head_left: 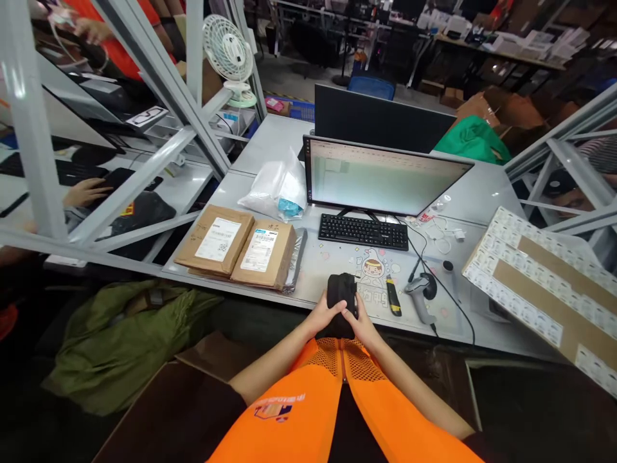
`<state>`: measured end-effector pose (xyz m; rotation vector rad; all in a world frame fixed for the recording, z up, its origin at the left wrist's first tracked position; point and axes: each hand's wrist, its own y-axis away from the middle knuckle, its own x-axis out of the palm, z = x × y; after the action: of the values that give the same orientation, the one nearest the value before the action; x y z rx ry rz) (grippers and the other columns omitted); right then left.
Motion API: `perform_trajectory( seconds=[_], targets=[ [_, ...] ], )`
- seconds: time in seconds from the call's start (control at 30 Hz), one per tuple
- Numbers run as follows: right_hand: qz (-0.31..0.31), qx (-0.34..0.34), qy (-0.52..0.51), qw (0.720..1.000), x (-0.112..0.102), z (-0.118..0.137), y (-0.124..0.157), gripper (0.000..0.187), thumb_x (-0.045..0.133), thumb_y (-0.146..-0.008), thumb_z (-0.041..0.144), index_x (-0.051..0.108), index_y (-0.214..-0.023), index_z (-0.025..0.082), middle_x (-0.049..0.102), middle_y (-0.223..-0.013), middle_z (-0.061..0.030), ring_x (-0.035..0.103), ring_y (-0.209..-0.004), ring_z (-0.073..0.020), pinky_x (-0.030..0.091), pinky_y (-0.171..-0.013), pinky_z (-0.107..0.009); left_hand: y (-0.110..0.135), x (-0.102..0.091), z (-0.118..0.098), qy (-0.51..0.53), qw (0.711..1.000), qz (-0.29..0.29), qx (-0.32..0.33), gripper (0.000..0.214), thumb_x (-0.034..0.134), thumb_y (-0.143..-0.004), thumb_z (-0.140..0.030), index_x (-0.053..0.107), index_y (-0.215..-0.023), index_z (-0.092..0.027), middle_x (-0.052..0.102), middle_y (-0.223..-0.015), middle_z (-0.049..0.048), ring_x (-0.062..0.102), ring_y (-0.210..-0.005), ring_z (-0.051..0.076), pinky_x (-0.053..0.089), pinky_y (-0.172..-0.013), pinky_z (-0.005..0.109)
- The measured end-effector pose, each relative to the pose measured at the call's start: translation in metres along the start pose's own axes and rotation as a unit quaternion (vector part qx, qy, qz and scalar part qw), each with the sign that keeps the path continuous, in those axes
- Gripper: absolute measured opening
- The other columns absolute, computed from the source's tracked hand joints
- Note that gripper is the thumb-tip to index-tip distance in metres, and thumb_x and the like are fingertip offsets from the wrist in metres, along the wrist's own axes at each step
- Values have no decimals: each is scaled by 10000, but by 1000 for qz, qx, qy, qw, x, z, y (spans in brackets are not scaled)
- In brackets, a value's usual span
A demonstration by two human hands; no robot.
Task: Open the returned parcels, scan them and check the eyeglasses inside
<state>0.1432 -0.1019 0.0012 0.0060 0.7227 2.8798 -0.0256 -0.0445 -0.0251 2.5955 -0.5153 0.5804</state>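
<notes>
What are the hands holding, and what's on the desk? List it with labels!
Held: black soft fabric bundle, at the grey table near edge
Left hand: clasps the bundle's left side
Right hand: clasps its right side
Left of hands: two brown cardboard parcels with white labels
Right of hands: yellow-and-black utility knife, grey handheld scanner
Behind: black keyboard, lit flat monitor

2 parcels (215, 239) left of kbd (363, 231), monitor (380, 177) behind.
</notes>
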Motion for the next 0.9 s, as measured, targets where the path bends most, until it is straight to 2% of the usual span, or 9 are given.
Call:
perform_trajectory(
  seconds=[0.1, 0.17, 0.3, 0.43, 0.53, 0.63, 0.77, 0.83, 0.9],
  targets=[
    [88, 25, -67, 994, -22, 23, -7, 1010, 778, -833, 642, 290, -1653, 312, 565, -1547, -136, 580, -1397, -329, 467, -1164, -565, -6, 18, -13, 85, 996, -16, -30, 750, 913, -730, -559, 696, -1343, -185, 723, -1331, 180, 606, -1356, 377, 405, -1215, 533],
    [162, 52, -101, 980, -31, 43, -12, 957, 791, -837, 609, 320, -1631, 356, 596, -1516, -112, 621, -1349, -324, 528, -1094, -548, -9, 26, -23, 122, 991, -21, -44, 775, 861, -729, -685, 728, -1275, -151, 742, -1272, 206, 642, -1303, 394, 443, -1181, 539],
    [260, 34, -92, 961, -29, 82, -27, 813, 864, -779, 513, 523, -1484, 295, 607, -1512, -103, 590, -1379, -318, 516, -1129, -485, -11, 33, -47, 34, 995, -92, 36, 723, 823, -750, -715, 743, -1199, -154, 761, -1196, 174, 666, -1239, 368, 462, -1155, 511],
    [168, -62, 14, 984, -4, 109, -43, 844, 812, -815, 562, 470, -1510, 227, 635, -1456, -150, 616, -1332, -327, 484, -1164, -508, 1, 30, -82, -118, 948, -279, 92, 613, 831, -795, -584, 688, -1261, -214, 729, -1177, 119, 698, -1100, 304, 517, -1065, 479],
    [111, -168, 130, 971, 24, 127, -46, 947, 729, -912, 530, 237, -1665, 234, 533, -1569, -161, 546, -1420, -319, 415, -1222, -528, 18, 22, -115, -167, 941, -263, 134, 606, 804, -851, -497, 636, -1383, -261, 675, -1352, 139, 676, -1189, 314, 515, -1071, 454],
    [161, -286, 206, 922, 59, 145, -39, 952, 651, -983, 461, 75, -1714, 260, 342, -1705, -163, 417, -1532, -318, 378, -1245, -549, 29, 0, -154, -172, 943, -230, 168, 735, 846, -827, -427, 569, -1494, -291, 570, -1543, 122, 540, -1422, 343, 414, -1200, 438],
    [242, -440, 278, 819, 118, 171, -31, 827, 626, -999, 341, 189, -1700, 293, 130, -1777, -151, 157, -1636, -364, 282, -1261, -643, 34, -58, -211, -141, 962, -170, 159, 831, 922, -742, -380, 575, -1488, -266, 632, -1472, 124, 571, -1390, 374, 429, -1194, 468],
    [268, -467, 273, 797, 150, 184, -33, 795, 611, -1005, 300, 211, -1691, 305, 105, -1782, -148, 144, -1638, -365, 280, -1257, -650, 36, -94, -239, -130, 970, -136, 157, 767, 944, -709, -360, 642, -1405, -251, 699, -1367, 122, 640, -1296, 378, 492, -1132, 470],
    [295, -460, 240, 803, 180, 194, -41, 795, 604, -1010, 290, 194, -1691, 316, 171, -1769, -155, 264, -1609, -347, 360, -1233, -609, 38, -134, -268, -151, 966, -131, 161, 691, 943, -703, -360, 685, -1333, -244, 739, -1278, 109, 681, -1217, 367, 536, -1075, 456]
  ],
)
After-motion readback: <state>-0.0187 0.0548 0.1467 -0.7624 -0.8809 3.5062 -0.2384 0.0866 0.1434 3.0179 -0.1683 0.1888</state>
